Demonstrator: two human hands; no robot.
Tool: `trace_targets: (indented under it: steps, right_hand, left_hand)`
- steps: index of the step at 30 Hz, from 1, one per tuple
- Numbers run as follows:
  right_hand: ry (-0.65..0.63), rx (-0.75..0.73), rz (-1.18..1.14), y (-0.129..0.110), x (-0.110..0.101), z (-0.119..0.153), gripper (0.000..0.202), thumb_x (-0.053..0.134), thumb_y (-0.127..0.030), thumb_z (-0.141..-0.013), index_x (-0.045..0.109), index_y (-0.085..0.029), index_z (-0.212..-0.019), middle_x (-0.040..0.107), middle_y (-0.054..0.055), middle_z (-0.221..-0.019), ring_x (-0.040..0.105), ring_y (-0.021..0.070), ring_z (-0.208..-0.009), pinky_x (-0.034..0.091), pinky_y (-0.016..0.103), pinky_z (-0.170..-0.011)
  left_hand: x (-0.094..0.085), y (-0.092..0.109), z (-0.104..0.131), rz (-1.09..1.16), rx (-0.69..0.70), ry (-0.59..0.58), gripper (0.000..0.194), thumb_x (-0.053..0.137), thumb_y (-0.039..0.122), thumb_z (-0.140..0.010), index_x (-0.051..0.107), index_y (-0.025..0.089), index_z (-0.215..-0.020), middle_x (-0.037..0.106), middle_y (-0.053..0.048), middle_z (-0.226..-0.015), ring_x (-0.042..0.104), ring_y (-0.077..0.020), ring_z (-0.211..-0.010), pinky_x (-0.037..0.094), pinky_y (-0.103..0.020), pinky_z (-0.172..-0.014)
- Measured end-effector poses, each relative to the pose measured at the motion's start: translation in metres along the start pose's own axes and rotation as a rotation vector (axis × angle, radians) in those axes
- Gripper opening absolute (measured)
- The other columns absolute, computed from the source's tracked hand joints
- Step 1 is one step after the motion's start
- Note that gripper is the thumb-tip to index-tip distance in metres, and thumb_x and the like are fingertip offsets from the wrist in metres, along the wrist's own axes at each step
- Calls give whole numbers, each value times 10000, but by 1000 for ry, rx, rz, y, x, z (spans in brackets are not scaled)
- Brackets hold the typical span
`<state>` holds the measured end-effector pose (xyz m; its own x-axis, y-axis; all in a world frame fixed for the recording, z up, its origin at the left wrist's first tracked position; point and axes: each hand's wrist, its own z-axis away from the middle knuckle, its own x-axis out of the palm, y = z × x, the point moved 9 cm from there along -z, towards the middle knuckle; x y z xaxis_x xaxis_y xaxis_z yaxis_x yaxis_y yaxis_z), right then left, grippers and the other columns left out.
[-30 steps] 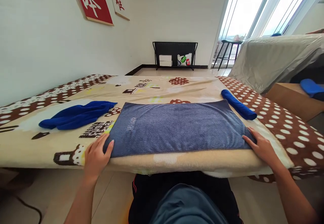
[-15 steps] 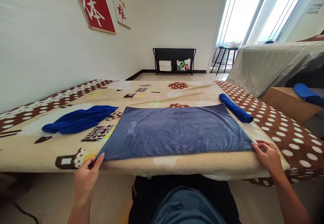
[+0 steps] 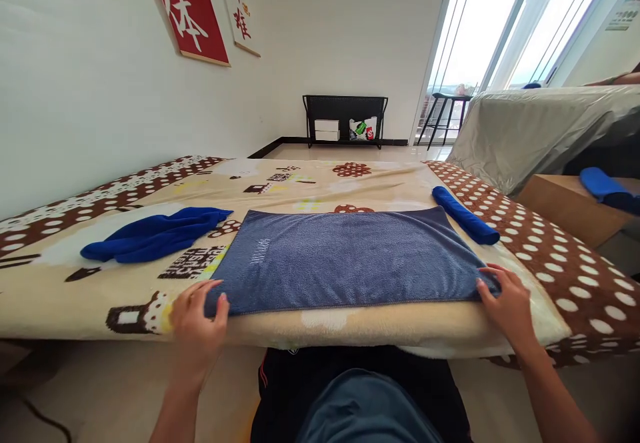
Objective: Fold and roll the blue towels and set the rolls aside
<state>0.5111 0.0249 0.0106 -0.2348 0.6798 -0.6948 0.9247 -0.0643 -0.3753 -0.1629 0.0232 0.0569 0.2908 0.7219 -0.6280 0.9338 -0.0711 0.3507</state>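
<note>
A grey-blue towel (image 3: 345,259) lies spread flat on the patterned blanket (image 3: 320,323), with small lettering near its left end. My left hand (image 3: 200,313) is at the towel's near left corner, thumb and fingers apart over the cloth. Over the near right corner is my right hand (image 3: 505,299), its thumb and fingers also spread. A crumpled blue cloth (image 3: 157,235) rests left of the towel. To its right lies a rolled blue towel (image 3: 465,215).
Brown polka-dot fabric (image 3: 565,263) borders the blanket. At the right, a cardboard box (image 3: 560,203) has blue cloth on it, beside a plastic-covered piece (image 3: 530,129). A black rack (image 3: 345,108) stands by the far wall, and part of a person's arm (image 3: 615,79) shows at the right edge.
Both hands have moved inward from the towel's near corners, and their pinching fingers have spread apart. The towel lies nearly as before.
</note>
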Motion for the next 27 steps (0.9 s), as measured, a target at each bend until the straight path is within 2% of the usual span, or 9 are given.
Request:
trace_targets:
  steps: [2,4,7,9,15,20,23,25,27]
  right_hand:
    - [-141,-102,-76,-38,20,-3,404,408,-520,-903,601,-245,-1128,615,94,-1300,573,298,-1205,413,478,-1028]
    - [-252,-157,-88,-66,39,-5,409,397,-519,-928,598,-239,-1147,619,100,-1304,574,294,-1209,417,466,-1016]
    - [-306,-173,-38,-84,56,-6,386,412,-512,-929,609,-217,-1082,652,112,-1228,583,313,-1170,413,490,-991]
    - [-305,-178,-20,-87,60,-5,351,432,-494,-923,610,-213,-1036,662,109,-1194,589,312,-1140,414,494,-971]
    - [-378,-271,-148,-91,54,0,258,450,-415,-925,634,-236,-951,663,80,-1216,606,275,-1123,406,474,-990]
    - [-457,-244,-250,-93,52,-13,302,469,-467,-924,671,-245,-886,672,72,-1210,634,268,-1095,456,446,-969]
    - [-401,-209,-223,-105,59,-20,377,455,-513,-937,675,-242,-1076,632,96,-1307,607,283,-1185,453,456,-1005]
    - [-390,-236,-167,-124,69,-14,454,442,-528,-949,624,-226,-1236,589,116,-1377,534,298,-1298,403,498,-1066]
    - [-418,-285,-134,-148,78,-3,491,423,-530,-967,592,-212,-1301,564,124,-1409,493,297,-1345,357,528,-1106]
  left_hand:
    - [24,34,-5,90,149,-192,328,420,364,-944,592,257,-1202,585,-66,-1341,519,-262,-1280,350,-415,-1128]
    - [49,56,-4,117,256,-371,364,387,314,-945,584,275,-1248,561,-37,-1407,499,-250,-1313,357,-402,-1095]
    - [73,63,2,65,312,-486,419,353,237,-927,579,272,-1278,553,-31,-1437,485,-239,-1336,354,-397,-1046]
    - [76,60,5,31,312,-473,417,356,217,-917,580,258,-1266,565,-40,-1430,488,-233,-1336,349,-394,-1028]
    - [69,56,8,13,316,-404,270,396,237,-904,595,241,-1085,599,-62,-1391,516,-233,-1309,340,-385,-1012]
    - [68,55,7,11,314,-392,208,398,250,-905,579,244,-1008,610,-60,-1374,522,-233,-1298,343,-382,-995]
    - [70,54,7,7,309,-399,180,403,248,-898,567,242,-974,610,-66,-1372,522,-236,-1294,340,-386,-993]
    - [70,54,7,2,309,-393,177,401,244,-898,564,243,-967,611,-61,-1371,524,-235,-1292,339,-386,-989]
    - [69,55,7,-4,310,-378,182,392,239,-904,563,245,-967,614,-54,-1368,528,-231,-1288,337,-384,-986]
